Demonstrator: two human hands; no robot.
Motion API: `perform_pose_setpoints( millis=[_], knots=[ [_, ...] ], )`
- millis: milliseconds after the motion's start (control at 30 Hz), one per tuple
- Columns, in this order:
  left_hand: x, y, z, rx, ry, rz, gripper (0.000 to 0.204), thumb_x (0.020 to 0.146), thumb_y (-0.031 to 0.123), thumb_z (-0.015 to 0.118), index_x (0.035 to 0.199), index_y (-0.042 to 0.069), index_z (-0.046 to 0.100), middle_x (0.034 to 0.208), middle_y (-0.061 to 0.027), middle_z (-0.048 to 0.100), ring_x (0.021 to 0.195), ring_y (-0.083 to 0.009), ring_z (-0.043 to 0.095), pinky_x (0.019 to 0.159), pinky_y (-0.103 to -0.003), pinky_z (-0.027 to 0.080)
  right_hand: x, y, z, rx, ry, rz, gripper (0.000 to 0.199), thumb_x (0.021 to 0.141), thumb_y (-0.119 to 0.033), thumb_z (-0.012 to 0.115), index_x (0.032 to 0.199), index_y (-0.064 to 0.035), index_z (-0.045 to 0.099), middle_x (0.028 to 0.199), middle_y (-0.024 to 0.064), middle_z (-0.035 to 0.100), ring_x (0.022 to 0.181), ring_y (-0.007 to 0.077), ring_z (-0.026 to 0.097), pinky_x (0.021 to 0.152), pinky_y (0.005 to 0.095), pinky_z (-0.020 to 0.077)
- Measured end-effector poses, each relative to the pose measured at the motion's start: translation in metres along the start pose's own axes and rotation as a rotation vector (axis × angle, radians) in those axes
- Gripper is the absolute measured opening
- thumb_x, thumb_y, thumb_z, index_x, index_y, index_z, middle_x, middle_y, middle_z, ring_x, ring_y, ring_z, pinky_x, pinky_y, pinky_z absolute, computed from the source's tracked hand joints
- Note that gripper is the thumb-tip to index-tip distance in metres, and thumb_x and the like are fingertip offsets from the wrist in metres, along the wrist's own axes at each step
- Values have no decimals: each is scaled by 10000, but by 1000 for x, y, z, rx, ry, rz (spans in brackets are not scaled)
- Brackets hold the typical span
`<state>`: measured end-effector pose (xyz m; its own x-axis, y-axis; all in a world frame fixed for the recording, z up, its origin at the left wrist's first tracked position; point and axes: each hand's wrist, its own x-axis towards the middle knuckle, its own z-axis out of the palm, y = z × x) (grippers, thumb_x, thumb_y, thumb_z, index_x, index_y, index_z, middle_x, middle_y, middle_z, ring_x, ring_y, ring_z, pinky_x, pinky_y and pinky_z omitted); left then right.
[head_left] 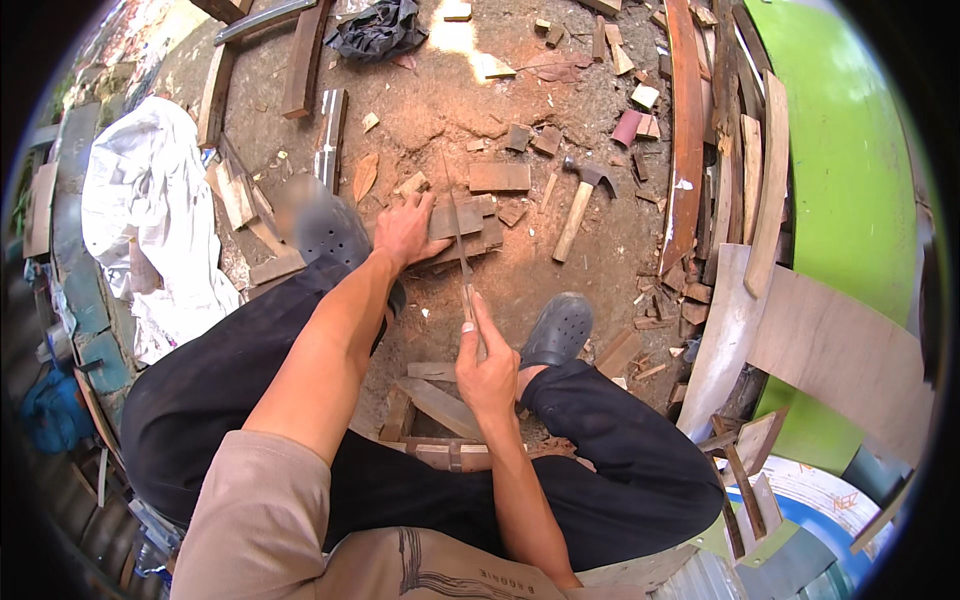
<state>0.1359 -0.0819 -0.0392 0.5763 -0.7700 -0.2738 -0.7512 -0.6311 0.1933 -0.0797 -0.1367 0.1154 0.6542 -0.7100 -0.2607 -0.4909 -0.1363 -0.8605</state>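
The saw point(461, 246) seemingly rests across the wood block point(441, 223), the hammer point(575, 220) lying right of both.

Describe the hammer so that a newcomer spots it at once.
From the big green panel at right, go left past the long reddish-brown board. Between that board and the saw in the right hand lies the hammer: unlike the wood scraps nearby, it has a dark claw head on a pale handle.
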Motion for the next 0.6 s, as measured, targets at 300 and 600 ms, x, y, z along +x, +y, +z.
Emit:
perform_pose_setpoints(
  millis=[300,600],
  knots=[
    [12,2,-17,-42,-216,-58,785,726,611,783,1237,68,535,1000,-227,728,940,-432,711,829,-525,562,2,-8,1,30,-129,219,443,999,-218,524,1423,-105,591,1186,262,691,1076,446,679,913,445,544],
    [-7,-4,-8,-53,-287,15,874,722,670,733,1328,69,550,1022,-269,721,987,-456,695,871,-533,550,-36,-4,-2,31,-106,194,469,987,-293,504,1443,-206,574,967,293,703,923,508,672,840,544,539]
  ],
)
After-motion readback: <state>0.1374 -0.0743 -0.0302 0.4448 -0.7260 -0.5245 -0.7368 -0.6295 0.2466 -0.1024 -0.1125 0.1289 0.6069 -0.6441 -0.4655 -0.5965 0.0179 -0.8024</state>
